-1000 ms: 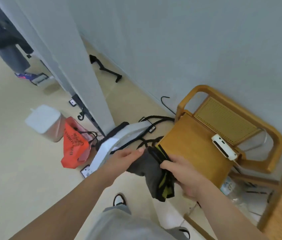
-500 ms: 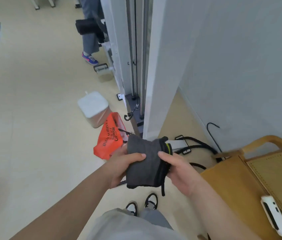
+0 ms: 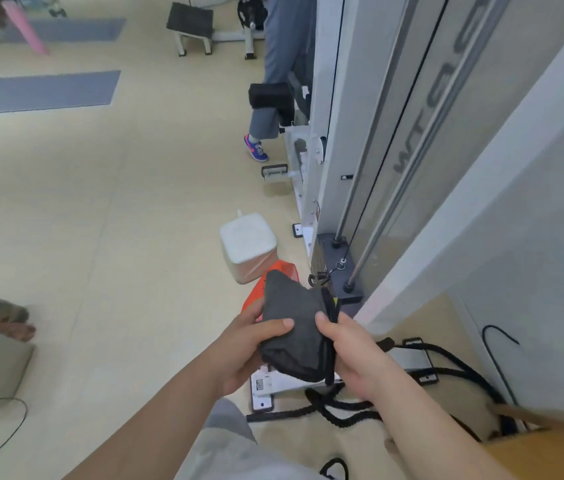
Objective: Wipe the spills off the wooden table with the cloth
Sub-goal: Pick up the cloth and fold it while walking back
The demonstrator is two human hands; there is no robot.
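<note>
Cloth (image 3: 294, 334): held folded between both hands, above the floor, long axis running forward.
Left hand (image 3: 249, 344): thumb pressed on top, fingers curled beneath.
Right hand (image 3: 353, 355): right edge pinched.
Counter: not seen.

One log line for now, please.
stage: pre-wipe | left hand: grips cloth | right hand: grips cloth | cloth: bunched between both hands, above floor

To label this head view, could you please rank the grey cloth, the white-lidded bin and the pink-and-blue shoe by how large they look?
1. grey cloth, helped by being nearest the camera
2. white-lidded bin
3. pink-and-blue shoe, farthest away
</note>
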